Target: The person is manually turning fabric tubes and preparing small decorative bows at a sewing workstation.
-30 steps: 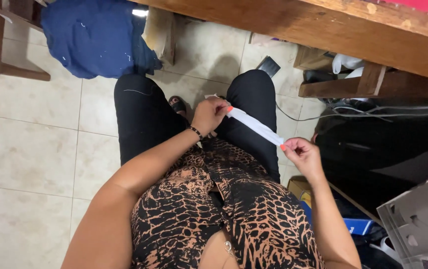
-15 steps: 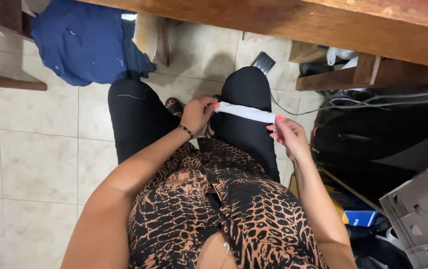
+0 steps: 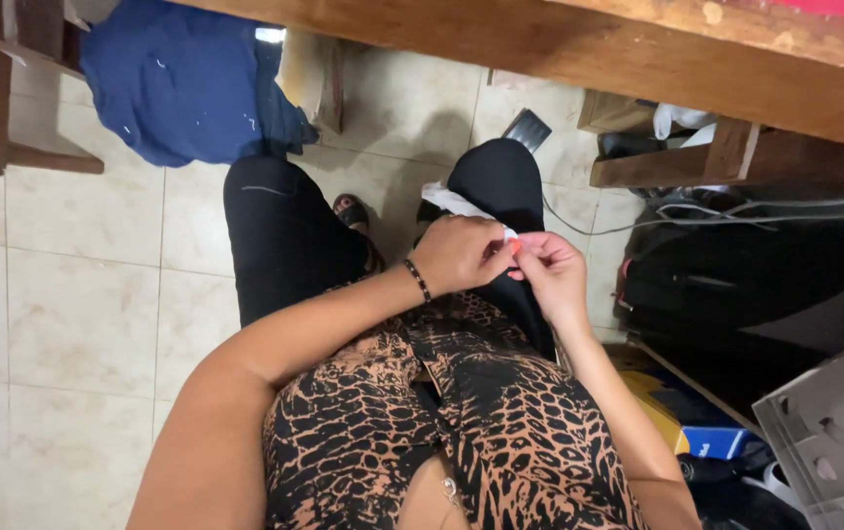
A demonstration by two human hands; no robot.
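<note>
While you sit over the tiled floor, your left hand and right hand meet above your right knee, each grip pinched on the white strip, which bunches beyond your left knuckles below the wooden worktop.

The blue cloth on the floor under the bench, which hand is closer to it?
Left. The left hand is on the side of the blue cloth, though apart from it, over the lap. The right hand lies farther off; both hands pinch a white strip.
</note>
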